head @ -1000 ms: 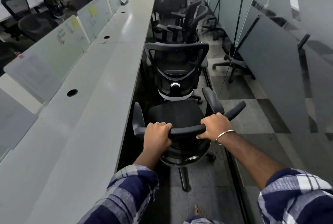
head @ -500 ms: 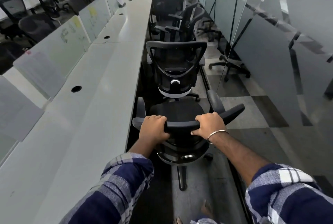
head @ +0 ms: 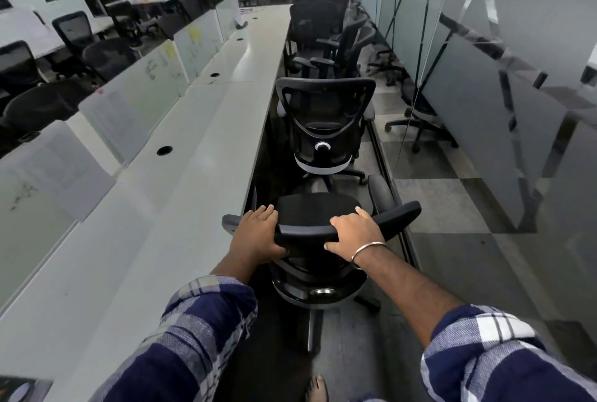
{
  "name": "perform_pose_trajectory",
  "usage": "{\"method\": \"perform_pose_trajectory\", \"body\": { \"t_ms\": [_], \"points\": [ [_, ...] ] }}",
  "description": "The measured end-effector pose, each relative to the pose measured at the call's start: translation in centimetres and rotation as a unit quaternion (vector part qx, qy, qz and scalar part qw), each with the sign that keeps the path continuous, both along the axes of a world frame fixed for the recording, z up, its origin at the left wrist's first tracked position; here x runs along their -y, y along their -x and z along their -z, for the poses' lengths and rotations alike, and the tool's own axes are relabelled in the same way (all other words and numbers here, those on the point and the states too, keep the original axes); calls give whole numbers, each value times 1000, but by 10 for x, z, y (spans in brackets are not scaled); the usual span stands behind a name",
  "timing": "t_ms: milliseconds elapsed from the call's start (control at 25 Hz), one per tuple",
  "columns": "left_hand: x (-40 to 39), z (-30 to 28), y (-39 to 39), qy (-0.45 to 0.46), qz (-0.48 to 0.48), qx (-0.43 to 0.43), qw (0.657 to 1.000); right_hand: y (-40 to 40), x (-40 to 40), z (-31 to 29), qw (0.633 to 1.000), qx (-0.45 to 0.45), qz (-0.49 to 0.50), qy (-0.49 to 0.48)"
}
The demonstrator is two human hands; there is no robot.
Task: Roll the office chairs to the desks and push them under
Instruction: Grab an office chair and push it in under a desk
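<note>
Left hand (head: 256,233) and right hand (head: 353,236): both wrapped over backrest top of office chair (head: 318,207), for steering | chair: in aisle, left armrest at surface (head: 181,194) edge, not under | next chair (head: 323,123): ahead, likewise out.

A glass wall (head: 484,84) runs along the right side. Low white screens (head: 135,101) stand along the left. Yellow notes (head: 195,33) stick on one screen.

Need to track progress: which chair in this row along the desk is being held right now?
The nearest chair: the left hand and right hand grip its backrest top. The chairs ahead stand untouched.
</note>
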State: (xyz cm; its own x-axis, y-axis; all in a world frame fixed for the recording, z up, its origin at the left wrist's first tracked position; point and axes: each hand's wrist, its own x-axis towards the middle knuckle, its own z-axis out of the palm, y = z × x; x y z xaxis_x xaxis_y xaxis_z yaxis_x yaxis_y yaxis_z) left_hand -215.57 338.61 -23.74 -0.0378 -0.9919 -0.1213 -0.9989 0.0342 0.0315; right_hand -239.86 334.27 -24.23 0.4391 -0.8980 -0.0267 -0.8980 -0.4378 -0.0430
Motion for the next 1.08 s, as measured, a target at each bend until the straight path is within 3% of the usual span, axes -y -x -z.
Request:
{"method": "perform_pose_trajectory", "body": {
  "t_ms": [480, 1080],
  "points": [
    [-173, 1, 34, 7, -97, -17, 995, 12, -131, -10, 998, 22, -59, 16],
    [-386, 4, 51, 21, -79, -49, 996, 17, -305, -13, 998, -44, -39, 0]
  ]
}}
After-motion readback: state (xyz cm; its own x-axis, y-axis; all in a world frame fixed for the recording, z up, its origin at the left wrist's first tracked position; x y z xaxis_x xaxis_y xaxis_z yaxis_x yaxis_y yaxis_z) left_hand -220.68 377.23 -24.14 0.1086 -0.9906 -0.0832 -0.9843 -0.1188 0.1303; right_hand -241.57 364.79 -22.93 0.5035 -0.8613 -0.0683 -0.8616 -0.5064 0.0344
